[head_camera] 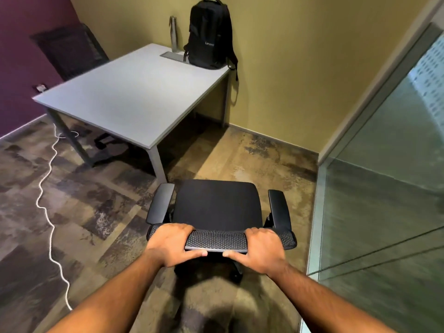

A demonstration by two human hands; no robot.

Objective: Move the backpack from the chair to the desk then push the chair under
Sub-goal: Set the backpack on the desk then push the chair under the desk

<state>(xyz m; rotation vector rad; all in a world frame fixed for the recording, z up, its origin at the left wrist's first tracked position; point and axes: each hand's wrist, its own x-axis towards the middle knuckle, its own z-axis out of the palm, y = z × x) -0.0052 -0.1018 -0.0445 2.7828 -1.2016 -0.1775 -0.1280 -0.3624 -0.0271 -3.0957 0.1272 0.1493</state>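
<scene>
A black backpack point(209, 34) stands upright at the far right corner of the grey desk point(125, 94), leaning on the yellow wall. The black office chair point(217, 205) stands on the floor in front of me, its seat bare, just right of the desk's near leg. My left hand point(174, 243) and my right hand point(260, 248) both grip the top edge of the chair's mesh backrest, fingers over the front and thumbs behind.
A metal bottle point(173, 33) and a grey cable tray point(173, 55) sit beside the backpack. A second dark chair point(72, 51) stands behind the desk at the purple wall. A white cable point(49, 212) snakes across the floor at left. A glass partition point(384, 188) runs along the right.
</scene>
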